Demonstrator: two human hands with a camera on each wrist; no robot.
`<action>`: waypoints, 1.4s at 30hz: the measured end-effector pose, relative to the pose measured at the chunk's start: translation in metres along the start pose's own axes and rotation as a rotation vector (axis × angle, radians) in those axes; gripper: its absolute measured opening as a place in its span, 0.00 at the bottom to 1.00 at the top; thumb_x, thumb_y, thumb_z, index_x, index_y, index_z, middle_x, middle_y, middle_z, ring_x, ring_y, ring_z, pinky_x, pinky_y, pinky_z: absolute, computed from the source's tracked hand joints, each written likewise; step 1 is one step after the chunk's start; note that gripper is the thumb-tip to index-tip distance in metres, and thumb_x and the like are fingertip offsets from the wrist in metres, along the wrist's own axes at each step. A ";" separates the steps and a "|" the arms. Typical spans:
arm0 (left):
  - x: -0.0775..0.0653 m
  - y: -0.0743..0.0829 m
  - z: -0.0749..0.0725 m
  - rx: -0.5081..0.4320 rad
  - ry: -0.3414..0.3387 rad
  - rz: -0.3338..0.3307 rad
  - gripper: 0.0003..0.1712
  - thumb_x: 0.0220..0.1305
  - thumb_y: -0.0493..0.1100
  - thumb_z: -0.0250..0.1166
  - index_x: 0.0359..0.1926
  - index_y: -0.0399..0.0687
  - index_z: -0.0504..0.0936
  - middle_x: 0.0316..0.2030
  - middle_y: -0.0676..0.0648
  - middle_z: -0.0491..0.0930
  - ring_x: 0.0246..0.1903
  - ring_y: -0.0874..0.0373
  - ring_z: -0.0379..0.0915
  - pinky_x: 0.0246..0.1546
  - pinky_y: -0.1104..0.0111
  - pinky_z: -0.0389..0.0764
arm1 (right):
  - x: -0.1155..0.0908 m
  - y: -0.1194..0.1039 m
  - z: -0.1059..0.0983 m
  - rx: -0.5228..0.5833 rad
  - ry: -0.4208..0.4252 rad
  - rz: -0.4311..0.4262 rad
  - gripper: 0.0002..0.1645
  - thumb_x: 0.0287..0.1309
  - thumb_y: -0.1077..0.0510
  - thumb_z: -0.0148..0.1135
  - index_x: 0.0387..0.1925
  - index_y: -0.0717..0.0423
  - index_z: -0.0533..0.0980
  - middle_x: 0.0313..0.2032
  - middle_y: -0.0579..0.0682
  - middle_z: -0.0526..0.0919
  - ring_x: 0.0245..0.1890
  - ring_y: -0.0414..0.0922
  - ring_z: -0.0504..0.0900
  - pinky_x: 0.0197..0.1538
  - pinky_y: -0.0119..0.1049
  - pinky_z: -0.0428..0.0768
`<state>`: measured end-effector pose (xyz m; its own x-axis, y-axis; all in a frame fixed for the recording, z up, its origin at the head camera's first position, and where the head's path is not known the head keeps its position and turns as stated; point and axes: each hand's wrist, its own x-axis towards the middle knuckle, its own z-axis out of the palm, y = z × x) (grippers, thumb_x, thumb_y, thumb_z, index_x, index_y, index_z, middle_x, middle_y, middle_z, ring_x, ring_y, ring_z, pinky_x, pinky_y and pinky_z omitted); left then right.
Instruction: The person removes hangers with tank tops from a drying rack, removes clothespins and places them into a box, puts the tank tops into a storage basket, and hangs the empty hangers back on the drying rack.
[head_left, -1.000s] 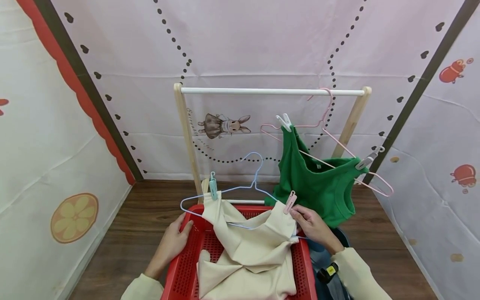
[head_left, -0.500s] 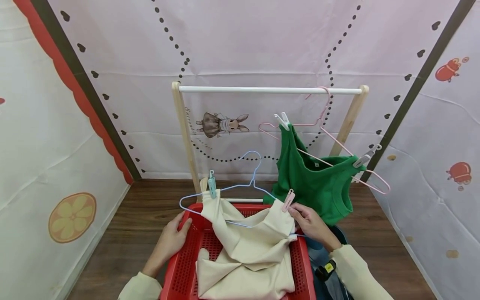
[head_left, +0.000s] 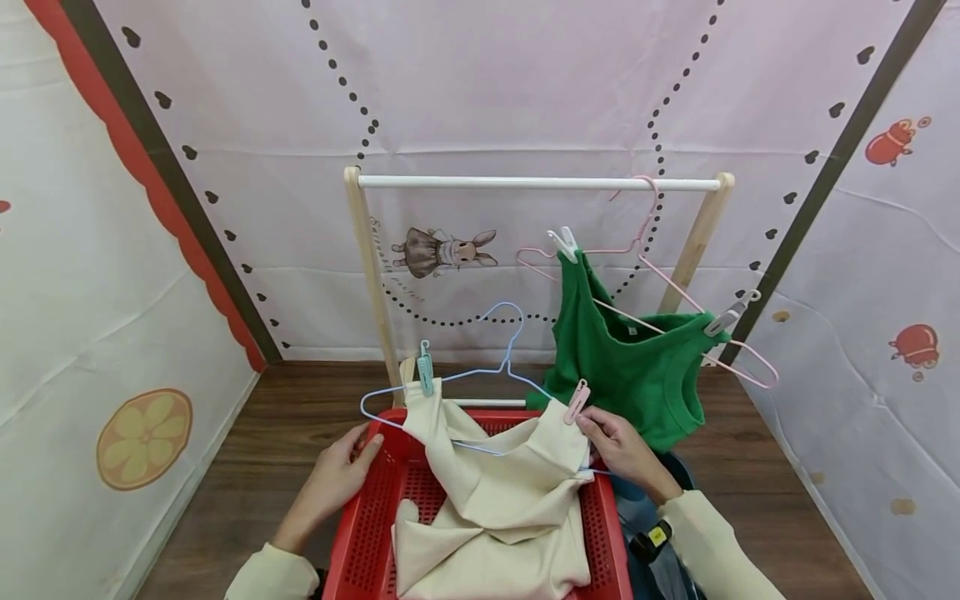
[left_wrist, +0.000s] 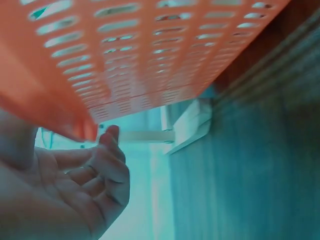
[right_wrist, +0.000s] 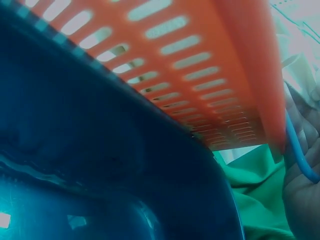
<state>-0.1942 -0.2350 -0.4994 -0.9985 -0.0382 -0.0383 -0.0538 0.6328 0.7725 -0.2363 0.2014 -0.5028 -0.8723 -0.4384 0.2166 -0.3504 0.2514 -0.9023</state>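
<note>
A cream garment (head_left: 517, 492) lies in a red perforated basket (head_left: 611, 550). A light blue hanger (head_left: 480, 373) passes through it. A teal clothespin (head_left: 425, 371) is at one upper corner and a pink clothespin (head_left: 577, 402) at the other. My right hand (head_left: 622, 450) pinches the garment just below the pink clothespin. In the right wrist view the hanger crosses that hand's palm. My left hand (head_left: 337, 471) is at the basket's far left rim, thumb over the edge. In the left wrist view its fingers curl outside the rim, with a gap at the palm.
Behind the basket stands a wooden rack with a white bar (head_left: 525, 182). A green tank top (head_left: 630, 358) hangs there at the right on a pink hanger (head_left: 652, 225), held by pale clothespins. A dark blue tub (right_wrist: 100, 130) stands right of the basket. Printed curtains surround the rack.
My left wrist has shifted slightly left and the hand's hold at the rim looks looser. My right hand, the garment and the basket stay almost where they were; the view shifts slightly.
</note>
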 end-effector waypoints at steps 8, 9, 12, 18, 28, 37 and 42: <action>0.000 0.013 -0.022 0.085 0.044 0.081 0.33 0.74 0.51 0.56 0.69 0.32 0.64 0.49 0.37 0.78 0.43 0.49 0.77 0.41 0.60 0.82 | -0.001 0.000 0.001 -0.009 0.002 -0.008 0.12 0.75 0.62 0.46 0.48 0.63 0.76 0.29 0.52 0.79 0.21 0.43 0.79 0.27 0.35 0.82; 0.000 0.016 -0.024 0.093 0.056 0.102 0.33 0.74 0.51 0.57 0.69 0.32 0.64 0.51 0.36 0.77 0.46 0.46 0.77 0.44 0.56 0.81 | -0.001 0.001 0.001 -0.010 0.002 -0.006 0.12 0.75 0.62 0.47 0.48 0.63 0.76 0.29 0.52 0.79 0.22 0.43 0.79 0.27 0.35 0.82; 0.000 0.024 -0.029 0.118 0.089 0.149 0.35 0.73 0.53 0.57 0.69 0.31 0.64 0.56 0.32 0.74 0.54 0.40 0.73 0.50 0.47 0.78 | -0.001 0.000 0.001 -0.008 0.005 0.000 0.12 0.76 0.61 0.47 0.48 0.62 0.76 0.29 0.52 0.79 0.22 0.42 0.79 0.27 0.35 0.82; 0.002 0.041 -0.033 0.137 0.071 0.163 0.40 0.73 0.59 0.55 0.72 0.35 0.61 0.64 0.31 0.67 0.61 0.33 0.67 0.53 0.38 0.74 | 0.000 -0.003 -0.001 0.011 -0.001 0.002 0.13 0.76 0.60 0.47 0.48 0.61 0.76 0.29 0.52 0.79 0.22 0.45 0.79 0.27 0.36 0.82; 0.006 0.068 -0.038 0.192 0.039 0.213 0.39 0.72 0.56 0.57 0.72 0.33 0.60 0.63 0.29 0.68 0.57 0.34 0.72 0.50 0.42 0.78 | 0.000 0.002 -0.002 -0.011 -0.016 -0.007 0.13 0.76 0.61 0.46 0.48 0.62 0.76 0.30 0.53 0.79 0.23 0.42 0.78 0.28 0.35 0.82; 0.015 0.093 -0.038 0.207 -0.007 0.262 0.38 0.71 0.51 0.60 0.71 0.31 0.60 0.67 0.29 0.65 0.65 0.30 0.62 0.58 0.37 0.68 | 0.000 0.002 -0.001 0.001 -0.031 -0.019 0.12 0.76 0.62 0.46 0.48 0.62 0.76 0.29 0.54 0.79 0.22 0.51 0.78 0.27 0.34 0.81; 0.025 0.101 -0.033 0.219 0.002 0.308 0.39 0.71 0.51 0.61 0.71 0.29 0.60 0.66 0.27 0.65 0.64 0.31 0.63 0.61 0.39 0.68 | 0.001 0.001 -0.001 0.001 -0.026 -0.037 0.13 0.76 0.62 0.46 0.46 0.62 0.77 0.28 0.53 0.79 0.22 0.52 0.79 0.26 0.36 0.81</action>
<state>-0.2243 -0.1976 -0.4009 -0.9682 0.1782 0.1755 0.2485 0.7655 0.5936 -0.2377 0.2021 -0.5029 -0.8497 -0.4695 0.2400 -0.3816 0.2335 -0.8943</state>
